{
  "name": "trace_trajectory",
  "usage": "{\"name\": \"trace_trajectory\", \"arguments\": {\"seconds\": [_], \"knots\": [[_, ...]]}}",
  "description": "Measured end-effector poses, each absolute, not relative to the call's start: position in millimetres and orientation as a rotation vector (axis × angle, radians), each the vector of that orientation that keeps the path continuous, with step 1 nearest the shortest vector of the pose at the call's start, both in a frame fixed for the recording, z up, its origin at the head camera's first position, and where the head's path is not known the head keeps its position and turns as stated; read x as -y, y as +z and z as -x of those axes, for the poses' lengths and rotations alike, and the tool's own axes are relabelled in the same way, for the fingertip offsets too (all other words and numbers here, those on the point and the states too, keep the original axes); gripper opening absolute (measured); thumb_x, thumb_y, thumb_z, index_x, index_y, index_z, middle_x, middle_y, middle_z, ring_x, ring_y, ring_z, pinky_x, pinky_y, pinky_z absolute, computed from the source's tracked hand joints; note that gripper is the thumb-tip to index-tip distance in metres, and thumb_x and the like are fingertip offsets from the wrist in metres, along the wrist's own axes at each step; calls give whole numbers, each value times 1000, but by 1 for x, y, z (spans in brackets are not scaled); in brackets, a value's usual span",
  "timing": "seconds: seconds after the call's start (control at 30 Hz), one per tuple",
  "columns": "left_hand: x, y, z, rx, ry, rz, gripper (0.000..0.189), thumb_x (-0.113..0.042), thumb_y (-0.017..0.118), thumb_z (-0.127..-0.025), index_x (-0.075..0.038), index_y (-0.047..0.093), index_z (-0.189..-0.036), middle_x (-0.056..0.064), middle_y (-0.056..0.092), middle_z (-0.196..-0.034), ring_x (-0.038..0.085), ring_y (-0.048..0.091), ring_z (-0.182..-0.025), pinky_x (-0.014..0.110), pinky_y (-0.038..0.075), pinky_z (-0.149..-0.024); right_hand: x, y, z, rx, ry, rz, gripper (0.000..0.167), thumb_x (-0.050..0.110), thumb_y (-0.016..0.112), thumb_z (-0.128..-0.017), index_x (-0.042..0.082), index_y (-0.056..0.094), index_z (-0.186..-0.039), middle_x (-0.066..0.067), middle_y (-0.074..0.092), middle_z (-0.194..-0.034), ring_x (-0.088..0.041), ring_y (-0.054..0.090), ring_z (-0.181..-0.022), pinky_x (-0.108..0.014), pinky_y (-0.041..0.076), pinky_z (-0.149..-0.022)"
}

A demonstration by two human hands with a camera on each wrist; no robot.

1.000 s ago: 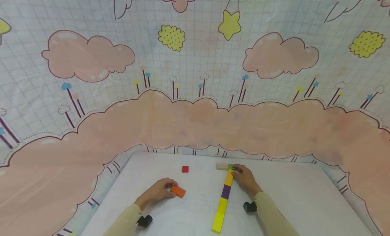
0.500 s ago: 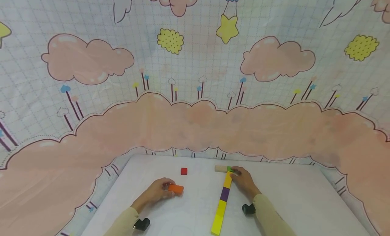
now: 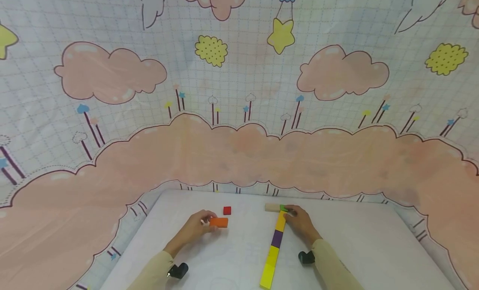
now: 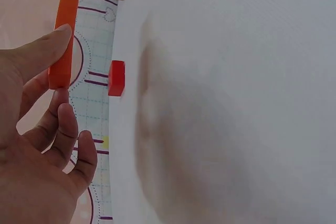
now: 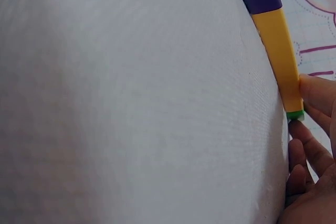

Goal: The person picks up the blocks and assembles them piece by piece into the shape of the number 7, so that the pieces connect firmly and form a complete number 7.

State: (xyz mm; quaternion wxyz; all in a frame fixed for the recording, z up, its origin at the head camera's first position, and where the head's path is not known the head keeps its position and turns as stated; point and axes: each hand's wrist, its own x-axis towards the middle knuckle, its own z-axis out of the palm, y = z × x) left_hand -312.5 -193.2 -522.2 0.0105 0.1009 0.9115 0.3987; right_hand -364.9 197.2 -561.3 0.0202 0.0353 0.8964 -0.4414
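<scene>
My left hand (image 3: 196, 226) pinches an orange rectangular block (image 3: 219, 222) between thumb and fingers, lifted over the white table. The left wrist view shows the thumb on the orange block (image 4: 63, 45) and the lower fingers loosely bent. At the top of a row of blocks, my right hand (image 3: 304, 222) holds the end of a small green block (image 3: 282, 207), mostly hidden by the fingers. Its thumb touches the amber-yellow block (image 5: 278, 56) beside it. A pale wooden block (image 3: 272, 207) adjoins the green one on the left.
Below the amber block, the row continues with a purple block (image 3: 277, 239) and yellow blocks (image 3: 268, 269), leaning slightly rightward toward the back. A small red block (image 3: 227, 210) lies alone near the table's back edge. Patterned cloth (image 3: 243, 153) rises behind the white table (image 3: 374, 248).
My left hand has moved slightly up and away toward the back, turning the orange block from slanted to nearly level across the view. My right hand has stayed at the green block.
</scene>
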Motion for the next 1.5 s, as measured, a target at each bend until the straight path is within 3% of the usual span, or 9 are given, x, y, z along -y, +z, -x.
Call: {"name": "trace_trajectory", "arguments": {"seconds": [0.77,1.07,1.5], "knots": [[149,-501,338,-2938,1299,-438,35,-26,81,-80,-17,69,-111,-1,61,-95,18,54,-94,32,46,-80,-195,-563,361,-2789,-1351,-148,38,29,62,-96,17,58,-132,-14,51,-144,-38,42,-136,-62,30,-113],[129,-499,352,-2935,1304,-516,34,-28,79,-83,-15,68,-113,3,64,-103,18,57,-96,34,52,-84,-195,-561,360,-2776,-1359,-132,38,30,61,-97,18,58,-133,-13,49,-146,-37,41,-137,-62,29,-113],[103,-504,373,-2873,1362,-472,33,-24,78,-84,-14,68,-114,6,62,-107,22,56,-100,39,51,-90,-196,-559,361,-2802,-1347,-85,38,28,62,-96,17,59,-132,-13,52,-143,-36,43,-134,-61,31,-113]]}}
